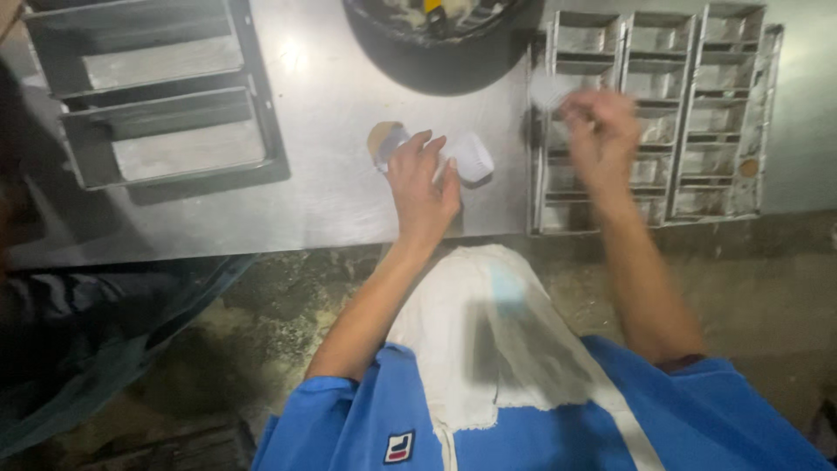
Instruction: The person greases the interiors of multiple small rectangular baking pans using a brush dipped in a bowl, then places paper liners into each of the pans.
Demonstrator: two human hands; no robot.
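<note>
Head view, my log: left hand (423,179) grips paper-cup stack (436,157) on steel table (323,174). Right hand (600,131) pinches a liner over mould tray (697,113), blurred. Risk: stack rolls, liner misses cavity.

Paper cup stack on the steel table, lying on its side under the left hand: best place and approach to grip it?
Likely best around the pleated wall of the white paper cup stack, mid-length, from above with thumb and fingers across it. It lies on its side on the steel table, so the open end faces sideways. The left hand already rests over its left end; the right hand is blurred above the loaf tins.
</note>
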